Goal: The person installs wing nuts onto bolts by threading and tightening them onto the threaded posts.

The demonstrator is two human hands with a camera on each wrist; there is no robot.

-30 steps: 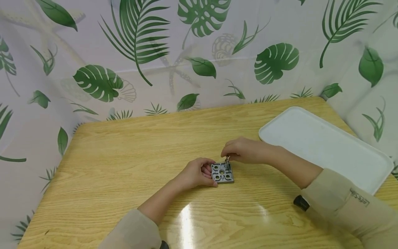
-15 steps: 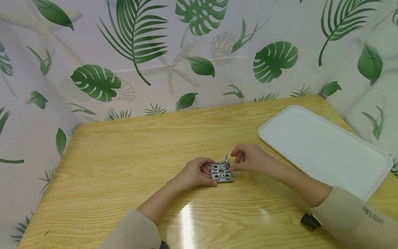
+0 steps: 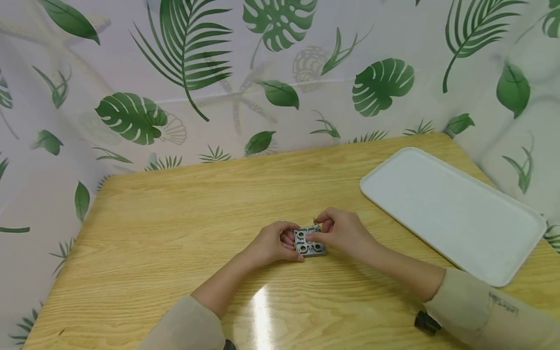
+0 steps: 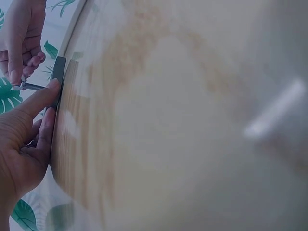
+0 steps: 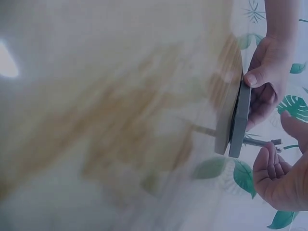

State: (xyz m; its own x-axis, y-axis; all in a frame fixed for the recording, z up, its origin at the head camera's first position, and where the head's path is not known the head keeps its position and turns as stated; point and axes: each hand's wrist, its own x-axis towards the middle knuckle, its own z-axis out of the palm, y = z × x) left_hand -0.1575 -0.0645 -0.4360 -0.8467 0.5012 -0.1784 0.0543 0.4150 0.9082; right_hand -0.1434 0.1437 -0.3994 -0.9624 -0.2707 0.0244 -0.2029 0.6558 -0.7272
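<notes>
A square grey metal plate [image 3: 310,252] with several holes lies on the wooden table. My left hand [image 3: 272,244] grips its left side between thumb and fingers. A thin metal bolt [image 3: 316,225] stands upright from the plate's far right corner; its top has a short crosspiece in the right wrist view. My right hand [image 3: 341,232] has its fingers curled about the bolt's top, partly hiding it. In that wrist view, the curled fingers [image 5: 270,156] touch the top while the thumb [image 5: 287,120] lies slightly apart. Edge-on in the left wrist view, the plate [image 4: 58,72] shows the bolt [image 4: 32,86] sticking out.
A white rectangular tray [image 3: 450,209] lies on the right of the wooden table [image 3: 183,218], beyond my right forearm. A white cloth with green leaves [image 3: 280,92] hangs behind the table's far edge.
My right hand held the bolt's top, drew back to the right with its fingers apart, then came back around the top. My left hand stays on the plate.
</notes>
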